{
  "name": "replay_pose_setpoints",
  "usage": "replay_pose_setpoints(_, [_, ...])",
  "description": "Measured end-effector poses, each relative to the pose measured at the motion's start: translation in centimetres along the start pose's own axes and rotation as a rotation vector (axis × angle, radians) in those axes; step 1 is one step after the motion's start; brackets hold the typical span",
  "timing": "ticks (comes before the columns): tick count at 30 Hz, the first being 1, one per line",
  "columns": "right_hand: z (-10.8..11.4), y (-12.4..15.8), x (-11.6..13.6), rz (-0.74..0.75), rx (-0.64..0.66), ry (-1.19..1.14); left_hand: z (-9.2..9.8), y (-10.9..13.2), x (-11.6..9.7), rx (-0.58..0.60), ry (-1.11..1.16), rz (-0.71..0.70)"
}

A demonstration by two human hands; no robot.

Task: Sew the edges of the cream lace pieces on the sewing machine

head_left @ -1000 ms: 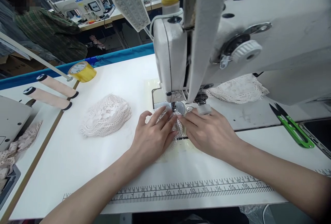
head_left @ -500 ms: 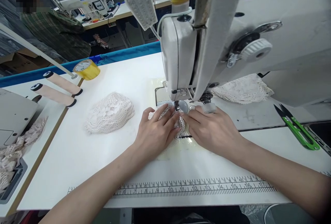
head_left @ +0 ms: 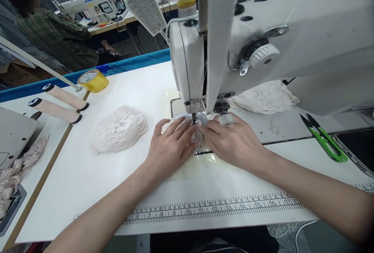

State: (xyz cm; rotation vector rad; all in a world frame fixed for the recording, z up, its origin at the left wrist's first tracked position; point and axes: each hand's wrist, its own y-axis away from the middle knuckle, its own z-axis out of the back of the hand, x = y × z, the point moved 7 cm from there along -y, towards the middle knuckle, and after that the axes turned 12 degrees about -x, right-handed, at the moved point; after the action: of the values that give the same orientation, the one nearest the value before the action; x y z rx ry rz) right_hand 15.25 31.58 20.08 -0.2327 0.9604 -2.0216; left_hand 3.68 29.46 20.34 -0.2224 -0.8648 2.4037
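A small piece of white lace [head_left: 200, 138] lies under the needle and presser foot [head_left: 194, 118] of a white sewing machine [head_left: 187, 62]. My left hand [head_left: 171, 142] bends over the lace from the left, its fingertips holding it down beside the foot and covering much of it. From the right, my right hand [head_left: 236, 140] has its fingers closed, thumb and forefinger at the lace edge close to the needle. A lace stack [head_left: 119, 128] sits on the table left of my hands. Behind my right hand, another lace pile [head_left: 265, 97] rests under the machine arm.
Green thread snips [head_left: 327, 142] and a phone [head_left: 356, 148] lie at the right. Yellow tape [head_left: 93, 81] and two thread cones [head_left: 55, 109] stand at the left. A printed ruler [head_left: 216, 208] runs along the front edge. Another person [head_left: 55, 39] sits beyond the blue-edged table.
The whole view has shifted, so the machine and table appear farther left. Both hands keep their places at the lace by the needle, with little visible movement.
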Motion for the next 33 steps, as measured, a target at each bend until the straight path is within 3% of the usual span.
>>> replay_pose_setpoints(3, [0.3,-0.1,0.0,0.014,-0.045,-0.085,0.9,0.0,-0.7,0.013,0.139,-0.006])
replay_pose_setpoints(7, [0.2,-0.1,0.0,0.013,-0.023,-0.240,0.5,0.7,-1.3,0.252,0.147,0.062])
replay_pose_setpoints(9, [0.3,-0.1,-0.2,-0.017,-0.019,-0.300,0.2,0.9,-1.4,0.305,0.074,0.074])
replay_pose_setpoints(15, [0.0,-0.2,-0.4,-0.049,0.024,-0.343,-0.3,0.1,-0.1,0.267,-0.074,0.095])
replay_pose_setpoints(21, [0.1,-0.4,-0.3,-0.053,-0.114,-0.227,0.0,-1.4,2.6,0.185,0.071,0.350])
replay_pose_setpoints(24, [0.5,-0.3,-1.0,-0.127,-0.208,-0.207,-0.5,-1.6,3.6,0.181,0.250,0.490])
replay_pose_setpoints(28, [0.8,-0.1,-2.0,-0.205,-0.264,-0.184,-1.7,-1.7,4.1,0.280,0.480,0.574])
replay_pose_setpoints(33, [0.0,-0.1,-2.5,-0.260,-0.188,-0.162,-2.3,-1.9,4.2,0.372,0.530,0.512])
